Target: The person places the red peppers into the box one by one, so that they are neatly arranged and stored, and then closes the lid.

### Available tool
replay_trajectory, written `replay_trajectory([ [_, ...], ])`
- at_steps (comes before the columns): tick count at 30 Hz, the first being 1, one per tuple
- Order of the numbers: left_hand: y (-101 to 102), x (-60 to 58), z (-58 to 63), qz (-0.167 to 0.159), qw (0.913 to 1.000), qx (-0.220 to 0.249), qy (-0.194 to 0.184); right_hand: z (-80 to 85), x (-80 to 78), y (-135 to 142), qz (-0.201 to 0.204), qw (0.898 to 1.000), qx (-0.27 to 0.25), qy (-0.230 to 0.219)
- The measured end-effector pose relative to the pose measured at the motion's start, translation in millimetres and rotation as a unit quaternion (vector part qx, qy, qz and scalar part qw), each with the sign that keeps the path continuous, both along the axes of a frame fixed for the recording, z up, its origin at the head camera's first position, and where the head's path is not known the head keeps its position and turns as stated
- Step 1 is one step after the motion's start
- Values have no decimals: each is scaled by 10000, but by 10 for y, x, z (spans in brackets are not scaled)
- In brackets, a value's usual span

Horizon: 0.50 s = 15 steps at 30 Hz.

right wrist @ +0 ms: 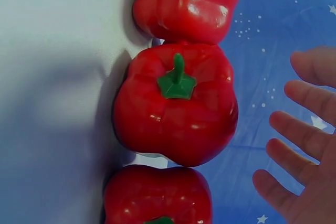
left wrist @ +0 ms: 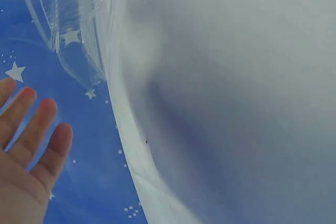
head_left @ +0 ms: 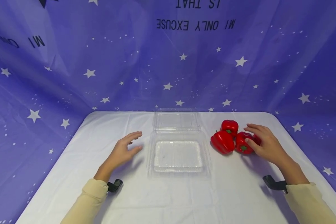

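Head view: clear container (head_left: 178, 154) lies open; red peppers (head_left: 223, 143) clustered right of it. Right hand (head_left: 268, 146) over peppers' right end, left hand (head_left: 123, 151) left of container.
Left wrist view: fingers loose, holding nothing.
Right wrist view: fingers spread, gripping nothing; seemingly reaching step, next move calling for closing round one pepper.

I'm watching my left forearm (head_left: 86, 199) and right forearm (head_left: 310, 202) reach forward, well apart, my left hand (head_left: 123, 151) angled inward, thumb (head_left: 135, 151) parted from relaxed fingers (head_left: 133, 136), my right hand (head_left: 267, 146) also angled inward, its fingers loosely fanned.
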<state>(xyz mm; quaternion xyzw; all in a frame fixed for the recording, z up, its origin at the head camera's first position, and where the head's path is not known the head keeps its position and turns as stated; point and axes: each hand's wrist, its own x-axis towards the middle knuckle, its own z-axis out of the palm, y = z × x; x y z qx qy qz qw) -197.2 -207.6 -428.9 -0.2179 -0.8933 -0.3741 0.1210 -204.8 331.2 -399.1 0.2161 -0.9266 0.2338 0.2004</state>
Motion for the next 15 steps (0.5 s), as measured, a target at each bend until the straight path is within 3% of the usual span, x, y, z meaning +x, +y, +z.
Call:
replay_trajectory([
  [9, 144, -44, -4, -947, 9952, 129, -223, 18, 16, 4, 49, 10000, 8, -1],
  [15, 174, -23, 4, -1033, 9914, -481, -642, -4, 18, -30, 55, 9999, 0, -118],
])
